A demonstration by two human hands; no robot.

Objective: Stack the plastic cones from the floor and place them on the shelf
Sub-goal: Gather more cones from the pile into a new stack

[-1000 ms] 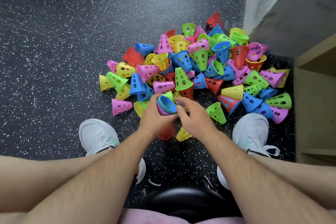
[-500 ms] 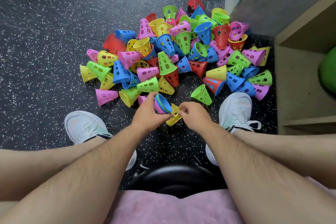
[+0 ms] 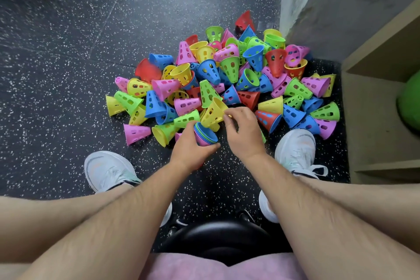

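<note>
The person sits on a black stool (image 3: 218,237) and looks down at a dark speckled floor (image 3: 68,52). The left hand (image 3: 192,150) holds a short stack (image 3: 205,136) of nested cones, purple outermost and blue innermost. Its fingers (image 3: 187,133) and thumb are curled round the stack's wall, and the open mouth faces up and towards one o'clock. Just beside it, at three o'clock from the left hand, the right hand (image 3: 245,137) pinches the wide rim of a single yellow cone (image 3: 211,112) between the thumb and the first fingers, with the other fingers loosely curled. The yellow cone is tilted, its narrow end pointing down at the stack's mouth. That end meets the blue rim, but whether it has entered cannot be told.

The loose pile of cones (image 3: 229,70) lies on the floor at twelve o'clock from the hands. The cones are pink, blue, green, yellow and red, most of them tipped on their sides and touching one another. The nearest ones are just beyond the fingers.

The wooden shelf (image 3: 372,120) stands at three o'clock from the pile, close to its edge, and holds a green ball (image 3: 409,104). A grey wall (image 3: 341,7) rises at one o'clock. White shoes rest on the floor, the left shoe (image 3: 109,170) at eight o'clock from the hands and the right shoe (image 3: 295,150) at four o'clock, beside the outermost cones.
</note>
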